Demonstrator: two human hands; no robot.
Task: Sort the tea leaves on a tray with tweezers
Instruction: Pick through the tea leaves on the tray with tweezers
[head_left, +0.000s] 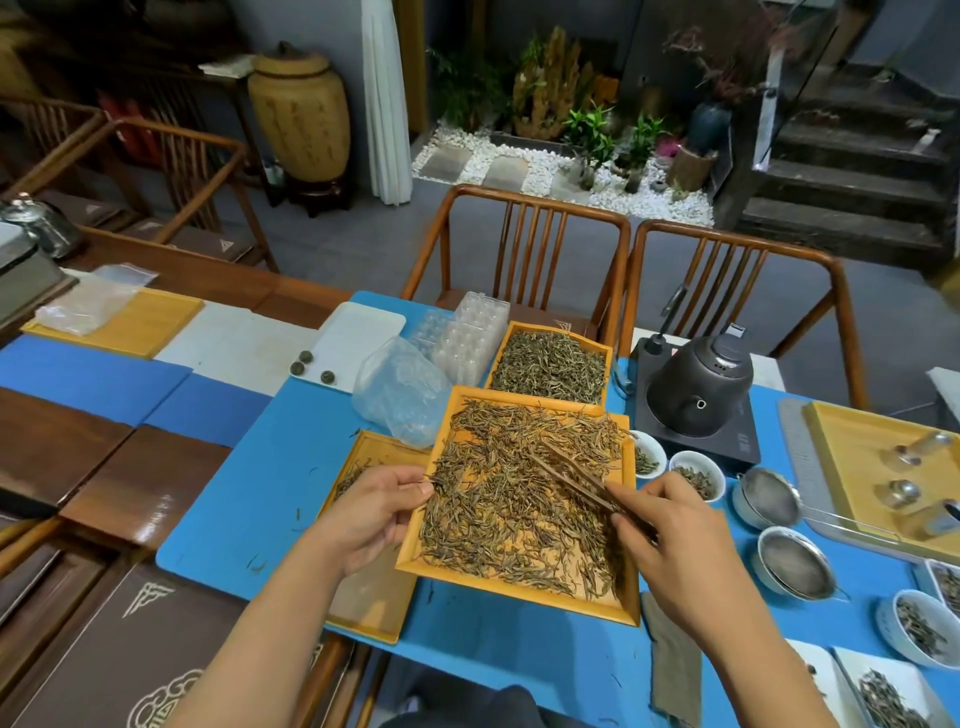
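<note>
Plastic bag (402, 389) and cups (697, 474) crowding tray (519, 590) sides.

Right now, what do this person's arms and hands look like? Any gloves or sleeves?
Both forearms are bare as far as the picture shows: no sleeves, no gloves. The left hand and right hand show no rings, watch or bracelet. The fingers have short, unpainted nails.

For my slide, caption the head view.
Left hand steadies a tray of tea leaves while right hand works tweezers through them.
</note>
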